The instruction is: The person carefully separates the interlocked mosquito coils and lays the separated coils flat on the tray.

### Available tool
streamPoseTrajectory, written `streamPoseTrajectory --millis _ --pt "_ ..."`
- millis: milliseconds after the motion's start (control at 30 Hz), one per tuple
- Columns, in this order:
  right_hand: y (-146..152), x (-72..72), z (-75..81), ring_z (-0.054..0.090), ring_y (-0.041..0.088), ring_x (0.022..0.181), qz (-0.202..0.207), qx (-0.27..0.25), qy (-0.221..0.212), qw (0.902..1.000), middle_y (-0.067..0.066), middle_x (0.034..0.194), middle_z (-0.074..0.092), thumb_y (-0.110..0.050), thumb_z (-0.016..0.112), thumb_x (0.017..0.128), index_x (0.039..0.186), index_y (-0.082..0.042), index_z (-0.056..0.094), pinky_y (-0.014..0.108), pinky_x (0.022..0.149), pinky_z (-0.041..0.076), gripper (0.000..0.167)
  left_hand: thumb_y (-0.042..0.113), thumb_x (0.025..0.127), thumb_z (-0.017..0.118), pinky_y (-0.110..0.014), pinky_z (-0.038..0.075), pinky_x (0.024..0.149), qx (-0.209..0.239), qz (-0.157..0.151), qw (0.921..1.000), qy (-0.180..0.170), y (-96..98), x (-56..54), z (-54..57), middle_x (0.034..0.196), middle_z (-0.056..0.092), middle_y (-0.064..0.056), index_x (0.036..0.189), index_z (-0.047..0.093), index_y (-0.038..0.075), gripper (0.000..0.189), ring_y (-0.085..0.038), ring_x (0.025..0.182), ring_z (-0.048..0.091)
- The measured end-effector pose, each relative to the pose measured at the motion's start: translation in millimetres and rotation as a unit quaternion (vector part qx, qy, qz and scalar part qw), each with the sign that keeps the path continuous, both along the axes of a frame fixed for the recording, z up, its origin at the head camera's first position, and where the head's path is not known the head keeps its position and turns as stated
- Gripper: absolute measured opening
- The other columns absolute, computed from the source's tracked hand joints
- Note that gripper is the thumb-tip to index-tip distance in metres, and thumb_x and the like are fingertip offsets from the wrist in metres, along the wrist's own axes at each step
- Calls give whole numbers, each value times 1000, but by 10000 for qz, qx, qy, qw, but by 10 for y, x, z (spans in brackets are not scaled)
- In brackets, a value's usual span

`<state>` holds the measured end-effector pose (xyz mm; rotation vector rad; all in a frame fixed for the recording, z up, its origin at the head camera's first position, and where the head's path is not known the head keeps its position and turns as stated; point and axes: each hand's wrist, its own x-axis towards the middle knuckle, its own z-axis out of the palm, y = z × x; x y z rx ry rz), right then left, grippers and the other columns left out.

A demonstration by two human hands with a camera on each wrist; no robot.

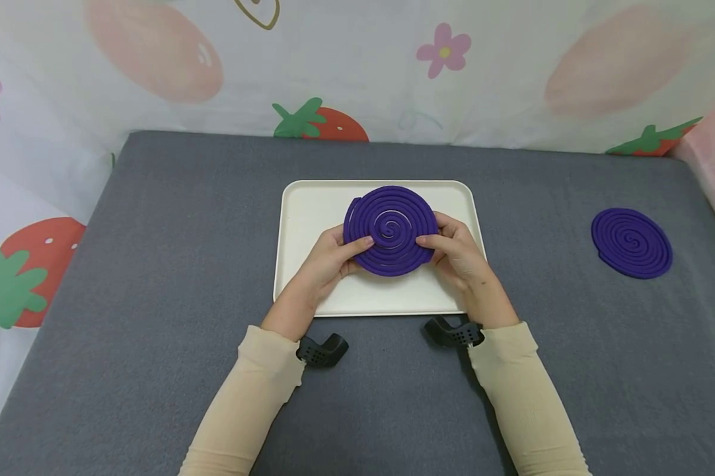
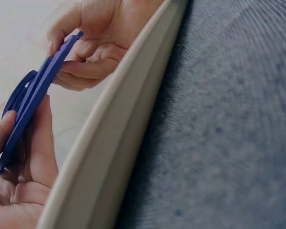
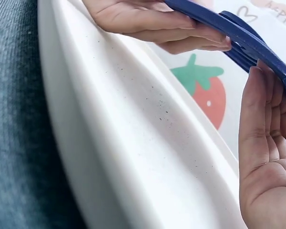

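Spiral mat (image 1: 391, 228), purple, up over white tray (image 1: 306, 218). Left hand (image 1: 326, 261) pinches one edge, thumb on top; right hand (image 1: 461, 258) pinches other edge. Second purple mat (image 1: 632, 243) lies on gray cloth (image 1: 595, 357), right of tray.

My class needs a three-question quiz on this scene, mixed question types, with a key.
1. True or false: the left hand and right hand grip the same purple spiral.
2. Fill in: in the head view, the white tray lies on a ____ cloth.
3. Relative to the tray, the other spiral lies to the person's: A) left; B) right.

Key: 1 true; 2 gray; 3 B.
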<state>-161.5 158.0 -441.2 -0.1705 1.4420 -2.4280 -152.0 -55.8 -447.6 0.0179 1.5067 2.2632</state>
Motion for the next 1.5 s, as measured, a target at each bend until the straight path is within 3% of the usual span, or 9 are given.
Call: streamPoseTrajectory --millis 200,567,867,1033,1500 --pt "-2 8 9 66 15 71 -37 -2 -8 10000 7 85 68 20 46 79 97 -5 65 23 61 56 36 -2 94 51 -33 54 83 -58 76 9999 -88 5 4 3 110 61 -16 133 42 -10 40 -14 86 66" --pt "5 2 3 66 15 71 34 -139 -59 9999 7 85 68 21 44 79 96 -5 66 23 61 56 38 -5 93 50 -28 56 76 229 -42 9997 -10 -11 24 37 92 67 -2 128 42 -14 37 -12 82 67" --pt "27 -3 6 65 14 67 -245 -393 -247 9986 6 80 68 18 39 82 90 -5 68 22 58 54 37 -14 88 46 -30 55 79 729 -392 9958 387 -26 36 31 99 64 -9 128 37 -20 41 -17 89 66" --pt "25 -1 14 65 15 68 -234 -532 -350 9977 8 80 68 19 39 83 90 -3 68 22 58 54 37 -16 84 46 -29 56 77 756 -387 9952 476 -30 31 5 96 65 -7 124 39 -22 41 -16 87 66" --pt "16 -2 14 66 15 72 -191 -592 -287 9977 8 83 69 20 38 83 91 -3 68 23 61 55 39 -12 93 44 -29 56 78 645 -287 9965 436 -30 9 -6 98 65 -7 129 37 -19 38 -15 87 66"
